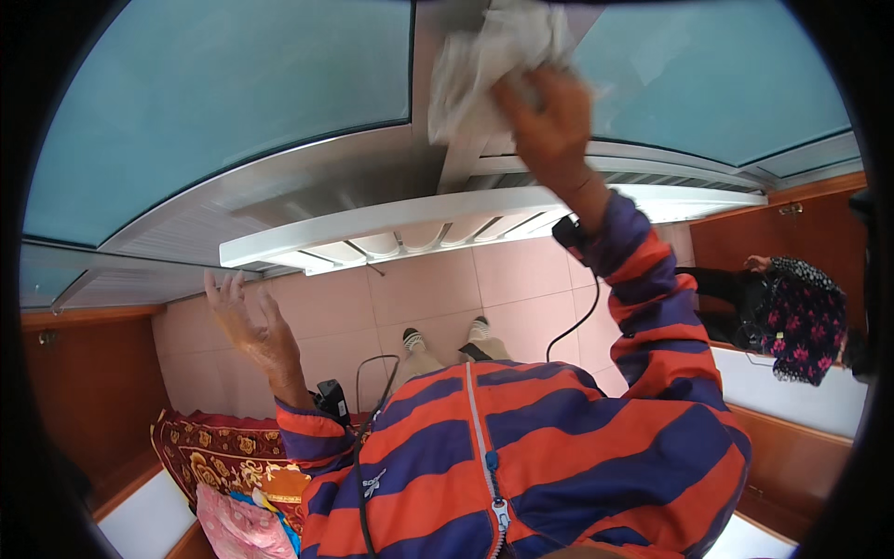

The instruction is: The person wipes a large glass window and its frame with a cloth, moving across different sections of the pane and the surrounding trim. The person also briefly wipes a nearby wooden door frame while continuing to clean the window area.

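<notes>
My right hand (pixel 555 119), raised and blurred, grips a crumpled white cloth (pixel 464 94). The cloth lies over the upright metal frame (pixel 419 164) between the left glass pane (pixel 244 77) and the right glass pane (pixel 705 77). My left hand (pixel 255 325) is held up at the left with its fingers apart and nothing in it. Its fingertips appear near the lower window frame (pixel 133 262), but I cannot tell whether they touch it. Below the cloth, a white radiator (pixel 391 216) runs along the wall.
Brown wooden panels stand at left (pixel 91 377) and right (pixel 803 241). Another person (pixel 803 314) is at the right. A red patterned blanket (pixel 230 447) and pink fabric (pixel 234 524) lie lower left. Black cables (pixel 594 307) hang by my body above pink floor tiles (pixel 426 279).
</notes>
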`<state>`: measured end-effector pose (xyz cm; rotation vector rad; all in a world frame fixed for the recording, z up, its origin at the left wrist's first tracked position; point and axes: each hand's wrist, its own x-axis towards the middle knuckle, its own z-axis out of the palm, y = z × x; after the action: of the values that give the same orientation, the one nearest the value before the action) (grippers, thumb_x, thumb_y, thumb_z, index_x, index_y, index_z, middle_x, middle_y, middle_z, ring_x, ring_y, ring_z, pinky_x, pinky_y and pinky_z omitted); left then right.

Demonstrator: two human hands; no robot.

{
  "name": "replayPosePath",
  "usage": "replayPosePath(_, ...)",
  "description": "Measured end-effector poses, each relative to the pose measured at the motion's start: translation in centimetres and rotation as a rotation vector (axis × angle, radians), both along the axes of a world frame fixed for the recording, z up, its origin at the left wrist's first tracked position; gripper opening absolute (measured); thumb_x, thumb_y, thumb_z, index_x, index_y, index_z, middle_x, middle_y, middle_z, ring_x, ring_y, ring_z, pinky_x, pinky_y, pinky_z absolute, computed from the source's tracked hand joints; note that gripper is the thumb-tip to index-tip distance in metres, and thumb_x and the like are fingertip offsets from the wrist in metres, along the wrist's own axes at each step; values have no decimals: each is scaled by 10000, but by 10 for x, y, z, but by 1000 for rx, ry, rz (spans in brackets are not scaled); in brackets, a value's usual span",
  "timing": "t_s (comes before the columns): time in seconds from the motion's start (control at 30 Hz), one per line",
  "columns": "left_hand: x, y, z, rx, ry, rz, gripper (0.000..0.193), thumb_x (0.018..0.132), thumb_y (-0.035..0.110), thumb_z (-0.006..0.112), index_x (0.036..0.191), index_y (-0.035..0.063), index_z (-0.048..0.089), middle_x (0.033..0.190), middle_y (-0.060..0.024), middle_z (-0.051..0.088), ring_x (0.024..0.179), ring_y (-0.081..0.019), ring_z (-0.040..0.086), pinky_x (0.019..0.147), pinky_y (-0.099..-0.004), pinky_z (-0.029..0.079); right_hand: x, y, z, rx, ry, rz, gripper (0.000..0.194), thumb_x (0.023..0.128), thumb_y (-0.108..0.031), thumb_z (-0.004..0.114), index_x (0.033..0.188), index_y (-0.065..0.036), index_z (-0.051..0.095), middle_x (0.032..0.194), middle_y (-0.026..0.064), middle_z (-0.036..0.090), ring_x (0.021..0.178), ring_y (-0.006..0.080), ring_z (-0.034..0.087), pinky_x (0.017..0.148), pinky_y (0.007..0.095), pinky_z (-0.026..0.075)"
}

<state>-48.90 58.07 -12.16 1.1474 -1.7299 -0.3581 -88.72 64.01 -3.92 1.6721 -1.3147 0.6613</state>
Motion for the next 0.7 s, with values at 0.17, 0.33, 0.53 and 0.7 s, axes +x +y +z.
replayPosePath(0.17,7,7,0,-47,-29,-2,366,847,-44,582,1208,-59,521,1440,-227,384,1154,-335,539,920,-414,478,30,37,-76,271,-65,-13,243,743,-102,616,959,-113,726,1032,122,566,932,291,546,718,394,418)
replayPosePath(0.33,14,27,10,-33,-62,62,332,839,-31,602,1166,-50,550,1439,-237,389,1151,-336,537,887,-402,492,20,51,-15,14,-84,127,261,731,-100,624,967,-116,737,1018,110,562,894,267,533,707,370,412)
replayPosePath(0.53,-22,45,25,-74,-110,-63,334,799,-60,636,1127,-39,578,1439,-228,402,1140,-328,559,859,-369,499,7,35,-17,120,11,35,331,745,-93,594,1058,-136,695,993,86,537,872,255,527,736,379,420)
replayPosePath(0.7,-38,59,20,31,-195,-229,333,795,-67,635,1122,-35,588,1413,-214,450,1134,-319,570,846,-359,508,2,117,-87,620,-339,35,325,709,-43,629,1001,-158,713,991,104,569,936,284,567,750,389,458)
